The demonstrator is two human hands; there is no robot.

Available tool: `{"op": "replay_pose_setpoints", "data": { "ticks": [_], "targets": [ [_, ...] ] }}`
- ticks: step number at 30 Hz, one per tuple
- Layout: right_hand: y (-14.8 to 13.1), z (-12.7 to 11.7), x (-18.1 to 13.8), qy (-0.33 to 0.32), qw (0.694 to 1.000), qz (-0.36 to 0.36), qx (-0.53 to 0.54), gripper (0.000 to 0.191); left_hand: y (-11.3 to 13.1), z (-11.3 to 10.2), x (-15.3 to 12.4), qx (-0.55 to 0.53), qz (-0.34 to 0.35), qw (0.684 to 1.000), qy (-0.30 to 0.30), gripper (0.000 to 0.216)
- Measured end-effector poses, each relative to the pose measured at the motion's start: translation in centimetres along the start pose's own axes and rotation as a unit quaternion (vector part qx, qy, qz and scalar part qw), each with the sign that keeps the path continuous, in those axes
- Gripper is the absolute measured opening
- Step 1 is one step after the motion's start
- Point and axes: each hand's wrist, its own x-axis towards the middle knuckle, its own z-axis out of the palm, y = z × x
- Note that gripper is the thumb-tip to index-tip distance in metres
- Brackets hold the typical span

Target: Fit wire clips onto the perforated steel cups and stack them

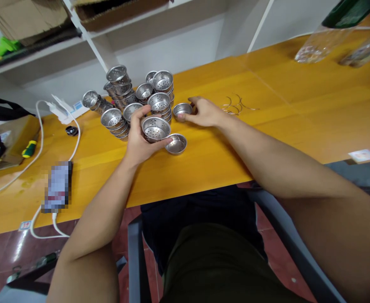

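Note:
My left hand is closed around a perforated steel strainer cup, held just above the yellow table. Right beside it a shallow steel cup lies on the table. My right hand reaches forward, its fingers curled on the rim of another small steel cup. Behind both hands stand several stacks of the same strainer cups, some leaning.
Thin wire hooks lie right of my right hand. A white cable, a screwdriver, a phone and a small dark object lie on the left. Plastic bags rest far right. Shelves rise behind.

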Motion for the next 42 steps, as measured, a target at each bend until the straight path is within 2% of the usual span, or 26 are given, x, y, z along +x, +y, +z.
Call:
{"op": "replay_pose_setpoints", "data": {
  "ticks": [2, 5, 7, 9, 12, 14, 18, 22, 28, 32, 36, 40, 42],
  "targets": [
    [-0.3, -0.7, -0.4, 0.063, 0.998, -0.021, 0.007, 0.077, 0.4, -0.3, 0.3, 0.023, 0.015, 1.000, 0.008, 0.116],
    [-1.5, -1.6, -1.7, 0.119, 0.988, -0.090, 0.050, 0.067, 0.8, -0.4, 0.5, 0.044, 0.017, 0.999, 0.002, 0.110],
    [-2.8, -1.5, -2.8, 0.110, 0.975, -0.174, 0.087, 0.052, 0.8, -0.1, 0.4, 0.037, 0.005, 0.999, -0.005, 0.119],
    [-4.1, -0.7, -3.8, 0.083, 0.949, -0.284, 0.110, 0.038, 0.7, 0.3, 0.1, 0.015, -0.003, 1.000, -0.012, 0.124],
    [-5.3, 0.8, -4.8, 0.025, 0.906, -0.411, 0.098, 0.036, 0.8, 0.6, -0.2, -0.030, -0.003, 0.999, -0.030, 0.110],
    [-5.5, 1.4, -5.2, -0.018, 0.897, -0.438, 0.063, 0.038, 1.0, 0.5, -0.2, -0.037, -0.014, 0.998, -0.052, 0.099],
    [-5.3, 1.0, -5.5, -0.067, 0.906, -0.418, 0.020, 0.024, 1.3, -0.2, 0.2, -0.017, -0.037, 0.996, -0.075, 0.096],
    [-5.5, 0.3, -5.5, -0.054, 0.909, -0.408, 0.060, 0.006, 1.3, -0.5, 0.4, -0.007, -0.027, 0.997, -0.070, 0.094],
    [-5.7, 0.9, -4.8, -0.020, 0.899, -0.420, 0.122, 0.021, 1.5, -0.3, 0.6, -0.009, 0.005, 0.997, -0.070, 0.092],
    [-5.9, 1.5, -4.5, -0.007, 0.903, -0.401, 0.154, 0.033, 1.1, 0.3, 0.3, -0.035, -0.012, 0.998, -0.059, 0.097],
    [-6.3, 1.4, -4.3, -0.004, 0.906, -0.325, 0.272, 0.061, 0.9, 0.8, -0.1, -0.059, -0.034, 0.996, -0.057, 0.101],
    [-5.3, -0.6, -3.7, -0.036, 0.879, -0.248, 0.407, 0.080, 0.8, 0.8, -0.5, -0.071, -0.043, 0.995, -0.055, 0.101],
    [-4.0, -2.3, -3.4, 0.002, 0.904, -0.211, 0.371, 0.078, 0.6, 0.6, -0.7, -0.069, -0.064, 0.994, -0.049, 0.103]
  ]
}}
